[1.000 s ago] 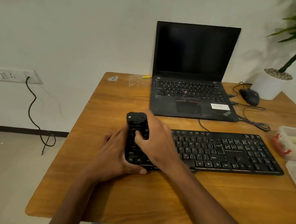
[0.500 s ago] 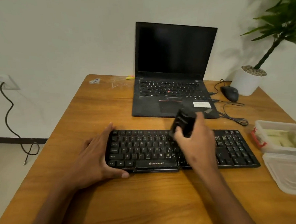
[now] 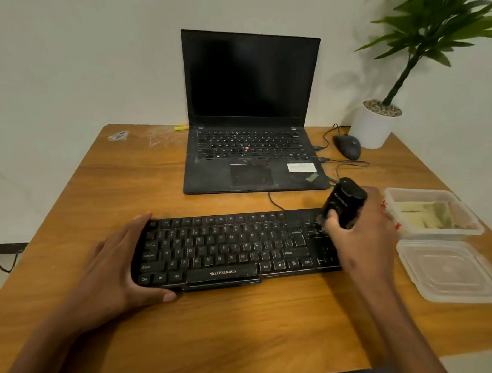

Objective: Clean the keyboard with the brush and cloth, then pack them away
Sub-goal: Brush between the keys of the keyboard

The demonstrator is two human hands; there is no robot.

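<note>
The right hand's (image 3: 364,237) fingers (image 3: 333,224) grip the brush (image 3: 346,201), bristles on the keyboard (image 3: 228,250) beneath them. The left hand (image 3: 120,267), fingers straight, braces the far end. A hard sweep could knock the box (image 3: 466,229) just beyond the knuckles.

Left grip (image 3: 115,267) lies spread wide; right grip (image 3: 361,237) is curled tight, forearm outstretched.

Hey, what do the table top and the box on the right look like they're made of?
Table top: wood or wood-look laminate, judging by the streaked grain, with a slight sheen. Box: translucent plastic, probably thin, since its contents show through the walls.
</note>
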